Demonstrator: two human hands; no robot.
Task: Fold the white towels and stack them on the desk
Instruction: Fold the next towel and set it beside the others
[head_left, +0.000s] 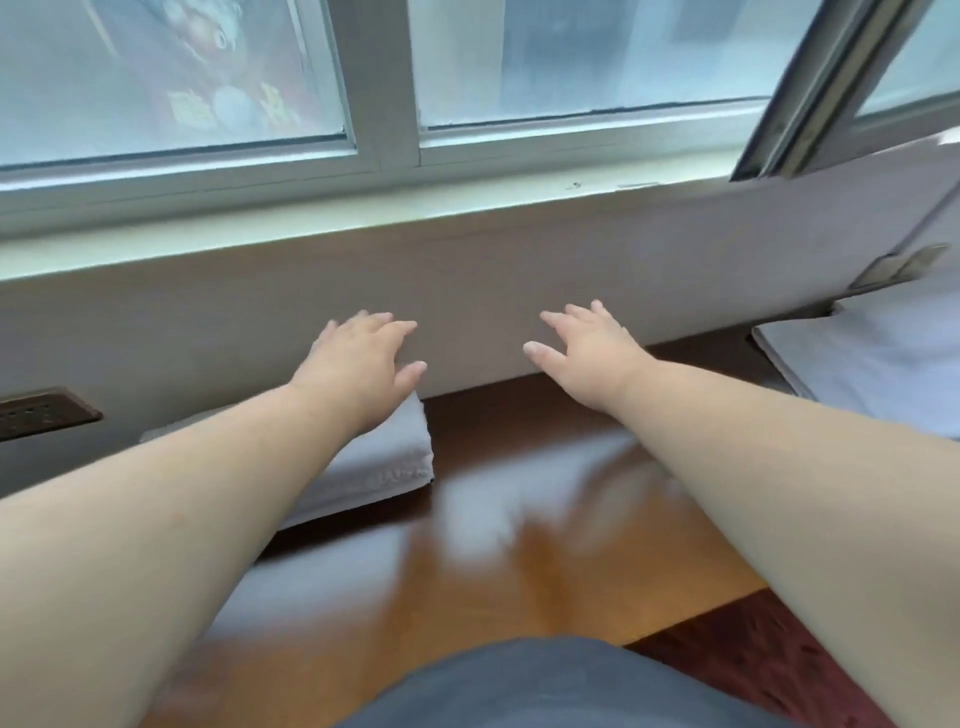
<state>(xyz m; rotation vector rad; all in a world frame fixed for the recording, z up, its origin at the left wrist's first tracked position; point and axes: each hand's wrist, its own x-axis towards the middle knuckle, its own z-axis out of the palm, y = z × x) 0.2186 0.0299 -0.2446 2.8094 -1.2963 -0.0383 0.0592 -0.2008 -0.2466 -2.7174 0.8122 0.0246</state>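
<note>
A folded white towel (379, 467) lies on the brown wooden desk (519, 519) against the wall, left of centre, partly covered by my left forearm. My left hand (363, 358) hovers over its far end with straight, spread fingers and holds nothing. My right hand (587, 353) is stretched out over bare desk to the right of the towel, fingers spread, also holding nothing. More white cloth (872, 369) lies flat at the right edge of the view.
A grey wall panel (493, 291) and a window sill (363, 208) rise directly behind the desk. A dark vent grille (41, 413) sits at the far left. An open window frame (810, 88) leans in at the upper right. Dark red floor (779, 644) shows at the lower right.
</note>
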